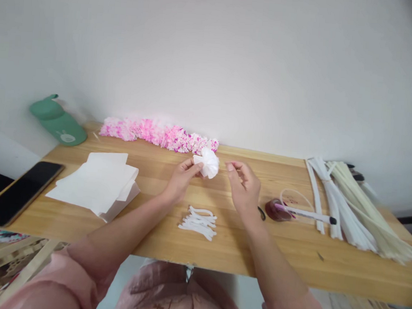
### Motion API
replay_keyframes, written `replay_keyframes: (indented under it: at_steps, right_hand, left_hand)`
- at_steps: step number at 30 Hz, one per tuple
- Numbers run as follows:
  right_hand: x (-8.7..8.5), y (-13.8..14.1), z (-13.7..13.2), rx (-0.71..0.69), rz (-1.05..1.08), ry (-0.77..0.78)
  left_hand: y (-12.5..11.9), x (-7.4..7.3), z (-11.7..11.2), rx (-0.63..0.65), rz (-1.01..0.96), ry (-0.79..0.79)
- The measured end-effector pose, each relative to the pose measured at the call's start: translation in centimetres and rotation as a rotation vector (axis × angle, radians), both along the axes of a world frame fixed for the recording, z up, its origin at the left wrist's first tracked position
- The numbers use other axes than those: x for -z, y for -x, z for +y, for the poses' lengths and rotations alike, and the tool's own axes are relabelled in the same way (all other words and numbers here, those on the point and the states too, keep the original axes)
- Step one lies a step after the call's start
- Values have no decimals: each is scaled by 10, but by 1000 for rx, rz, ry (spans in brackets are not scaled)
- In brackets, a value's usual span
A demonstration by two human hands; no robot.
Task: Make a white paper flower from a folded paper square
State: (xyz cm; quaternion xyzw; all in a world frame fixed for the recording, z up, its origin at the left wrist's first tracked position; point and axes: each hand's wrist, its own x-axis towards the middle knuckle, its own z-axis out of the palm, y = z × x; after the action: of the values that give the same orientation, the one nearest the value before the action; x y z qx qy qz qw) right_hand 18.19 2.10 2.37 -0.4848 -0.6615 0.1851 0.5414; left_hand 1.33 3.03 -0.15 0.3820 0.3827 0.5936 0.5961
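My left hand (185,174) is closed, pinching a ruffled white paper flower (210,163) between thumb and fingers above the middle of the table. Just to the right of it, apart from the flower, is my right hand (242,183). Its thumb and forefinger are pressed together; whatever they hold, if anything, is too small to make out. Below the two hands, a small pile of short, twisted white strips (198,223) lies on the wooden table (159,241). A row of pink and white paper flowers (157,134) runs along the wall behind the left hand.
On the left are white paper sheets (93,181), a black phone (19,192) and a green bottle (59,121). A pen (304,213) rests across a dark red round object (275,210). Bundles of white strips (344,208) and cream strips (373,210) lie at the right.
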Motion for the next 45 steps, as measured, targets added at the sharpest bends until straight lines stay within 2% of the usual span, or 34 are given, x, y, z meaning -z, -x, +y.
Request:
replay_keyframes:
  at_steps: [22,32,36,41,45]
  right_hand:
    - [4,12,-5,-5,-480,-366]
    - [4,13,-3,-54,-355,-265]
    - [4,12,-2,-69,-301,-214]
    - [6,8,0,1,-361,-127]
    - [8,7,2,-19,-368,-84]
  left_hand:
    - [-3,-8,-7,-38,136,-46]
    - [-1,-7,-5,-85,76,9]
    - [-1,-6,-5,-72,114,-28]
    - [-1,-5,-4,-69,129,-52]
    - [-1,-5,-3,-78,76,-5]
